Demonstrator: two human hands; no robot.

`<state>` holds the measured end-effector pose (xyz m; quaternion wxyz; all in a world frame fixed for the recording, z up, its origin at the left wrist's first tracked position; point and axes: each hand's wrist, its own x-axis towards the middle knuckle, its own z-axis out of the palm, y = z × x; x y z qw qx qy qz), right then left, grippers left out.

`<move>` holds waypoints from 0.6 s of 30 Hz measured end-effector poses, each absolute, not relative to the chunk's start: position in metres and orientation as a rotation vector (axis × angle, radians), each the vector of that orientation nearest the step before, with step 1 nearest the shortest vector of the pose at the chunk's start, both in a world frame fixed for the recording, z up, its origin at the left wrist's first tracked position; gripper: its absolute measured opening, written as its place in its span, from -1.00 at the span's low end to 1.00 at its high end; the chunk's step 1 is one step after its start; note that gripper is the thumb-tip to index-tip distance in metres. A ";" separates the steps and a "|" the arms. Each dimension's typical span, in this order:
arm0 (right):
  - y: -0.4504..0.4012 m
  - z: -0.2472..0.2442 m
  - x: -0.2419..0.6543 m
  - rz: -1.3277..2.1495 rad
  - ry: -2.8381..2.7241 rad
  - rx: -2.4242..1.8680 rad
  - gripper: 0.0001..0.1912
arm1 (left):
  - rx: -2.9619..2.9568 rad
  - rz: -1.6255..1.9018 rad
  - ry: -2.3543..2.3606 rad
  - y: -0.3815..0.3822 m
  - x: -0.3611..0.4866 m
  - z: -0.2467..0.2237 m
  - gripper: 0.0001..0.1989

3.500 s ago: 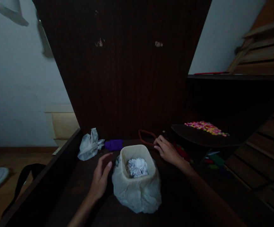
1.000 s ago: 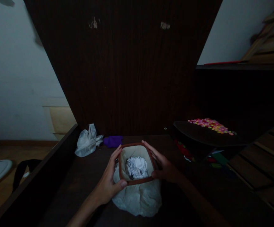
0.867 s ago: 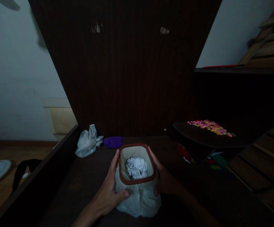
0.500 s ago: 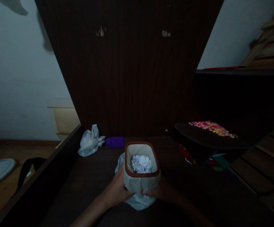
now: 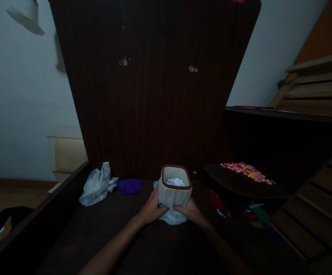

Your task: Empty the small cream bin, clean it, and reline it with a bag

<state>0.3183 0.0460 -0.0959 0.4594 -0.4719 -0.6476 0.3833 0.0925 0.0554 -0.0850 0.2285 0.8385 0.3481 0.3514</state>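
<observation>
A small rectangular trash bin with a brown rim and a whitish bag draped over its sides stands upright between my hands. Crumpled white paper lies inside it. My left hand grips the bin's left side, the thumb across its front. On the opposite side my right hand holds it, that thumb also at the front. The bag's loose lower part bunches below the thumbs. The fingers behind the bin are hidden.
A white plastic bag and a folded purple cloth lie at the back left of the dark desk. A corner shelf on the right bears many small colourful pieces. The tall dark back panel rises behind.
Both hands have moved the bin farther away, toward the back panel, and slightly right. My view has tilted up a little, and more of my forearms shows.
</observation>
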 end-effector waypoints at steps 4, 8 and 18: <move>0.069 -0.094 0.323 0.805 -1.615 -1.203 -0.28 | 2.348 0.986 1.026 0.080 0.096 -0.087 -0.19; 0.078 -0.091 0.325 0.719 -1.664 -1.223 -0.39 | 2.412 1.039 1.115 0.087 0.095 -0.079 -0.26; 0.073 -0.101 0.331 0.524 -1.616 -1.331 -0.13 | 2.367 1.143 1.735 0.063 0.022 -0.079 -0.50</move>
